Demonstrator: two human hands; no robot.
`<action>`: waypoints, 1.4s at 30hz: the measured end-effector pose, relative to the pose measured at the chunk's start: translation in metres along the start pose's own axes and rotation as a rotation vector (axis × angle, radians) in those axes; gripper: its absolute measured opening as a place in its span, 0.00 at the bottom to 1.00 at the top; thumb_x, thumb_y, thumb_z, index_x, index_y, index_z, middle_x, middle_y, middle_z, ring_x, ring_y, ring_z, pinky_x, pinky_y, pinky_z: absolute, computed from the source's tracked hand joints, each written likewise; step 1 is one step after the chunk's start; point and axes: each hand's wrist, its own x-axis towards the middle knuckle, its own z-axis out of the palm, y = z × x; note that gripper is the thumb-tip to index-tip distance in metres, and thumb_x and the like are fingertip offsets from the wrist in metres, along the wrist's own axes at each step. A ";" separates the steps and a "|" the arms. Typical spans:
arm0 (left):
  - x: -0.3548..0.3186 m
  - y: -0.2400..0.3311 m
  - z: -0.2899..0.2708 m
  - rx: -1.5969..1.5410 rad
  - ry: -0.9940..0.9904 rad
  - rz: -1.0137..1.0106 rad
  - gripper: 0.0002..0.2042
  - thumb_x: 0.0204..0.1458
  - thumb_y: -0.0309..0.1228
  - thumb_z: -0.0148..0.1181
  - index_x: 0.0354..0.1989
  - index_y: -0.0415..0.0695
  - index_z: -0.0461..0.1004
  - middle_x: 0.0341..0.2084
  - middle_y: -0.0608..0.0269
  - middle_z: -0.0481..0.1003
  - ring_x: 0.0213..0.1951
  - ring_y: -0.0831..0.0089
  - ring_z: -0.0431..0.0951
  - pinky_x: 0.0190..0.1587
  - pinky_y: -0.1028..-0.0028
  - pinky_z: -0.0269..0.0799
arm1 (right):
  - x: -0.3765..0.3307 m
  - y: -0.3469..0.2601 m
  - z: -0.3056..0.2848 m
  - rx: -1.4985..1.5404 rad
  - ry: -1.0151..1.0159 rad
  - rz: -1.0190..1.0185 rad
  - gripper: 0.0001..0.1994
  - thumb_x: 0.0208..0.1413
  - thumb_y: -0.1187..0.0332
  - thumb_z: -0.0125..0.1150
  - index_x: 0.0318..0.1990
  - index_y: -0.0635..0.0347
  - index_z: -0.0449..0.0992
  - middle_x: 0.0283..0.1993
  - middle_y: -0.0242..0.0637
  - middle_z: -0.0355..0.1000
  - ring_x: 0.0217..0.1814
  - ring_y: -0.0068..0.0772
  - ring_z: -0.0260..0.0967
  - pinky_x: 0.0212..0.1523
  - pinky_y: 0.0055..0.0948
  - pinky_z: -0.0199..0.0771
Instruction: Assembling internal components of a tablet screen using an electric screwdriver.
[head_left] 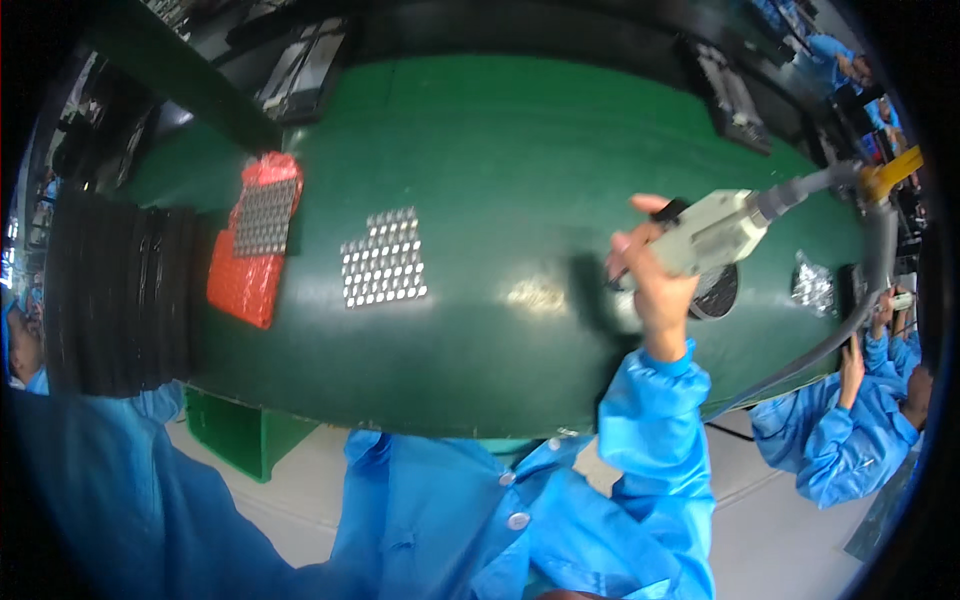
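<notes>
My right hand (657, 285) is closed round a pale grey gun-shaped tool (710, 235), raised over the right part of the green table. A thick grey hose (880, 245) runs from the tool's back end. Below the tool, partly covered by it, sits a round black dish (716, 295). Small silvery parts (385, 262) lie in close rows at mid-table, left of my hand. My left sleeve (150, 480) reaches toward a tall black stack (120, 300) at the left; the left hand itself does not show.
A grey sheet of parts (266, 218) rests on red bubble wrap (243, 285). A crumpled clear bag (814, 286) lies at the right. The hose bends down past the table's right edge, near a co-worker in blue (850, 430). A green crate (235, 435) stands under the front edge.
</notes>
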 end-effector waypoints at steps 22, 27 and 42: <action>0.009 0.018 0.048 -0.095 -0.079 0.041 0.35 0.52 0.58 0.42 0.58 0.38 0.58 0.53 0.36 0.61 0.58 0.43 0.58 0.56 0.50 0.52 | 0.015 -0.010 -0.010 0.046 -0.029 0.027 0.20 0.42 0.82 0.60 0.46 0.70 0.64 0.19 0.29 0.66 0.17 0.19 0.62 0.17 0.18 0.62; 0.009 0.023 0.050 -0.095 -0.134 0.035 0.35 0.52 0.57 0.42 0.58 0.39 0.57 0.53 0.36 0.61 0.58 0.43 0.58 0.57 0.49 0.50 | 0.004 -0.007 -0.004 0.060 -0.022 0.025 0.20 0.42 0.83 0.60 0.46 0.71 0.63 0.17 0.29 0.64 0.15 0.19 0.61 0.16 0.18 0.62; 0.015 0.010 0.044 -0.143 -0.193 0.010 0.34 0.53 0.56 0.41 0.59 0.41 0.56 0.53 0.38 0.62 0.59 0.42 0.56 0.59 0.47 0.46 | 0.003 -0.006 -0.004 0.081 -0.004 0.045 0.19 0.43 0.83 0.60 0.45 0.70 0.65 0.17 0.29 0.64 0.16 0.19 0.62 0.17 0.18 0.61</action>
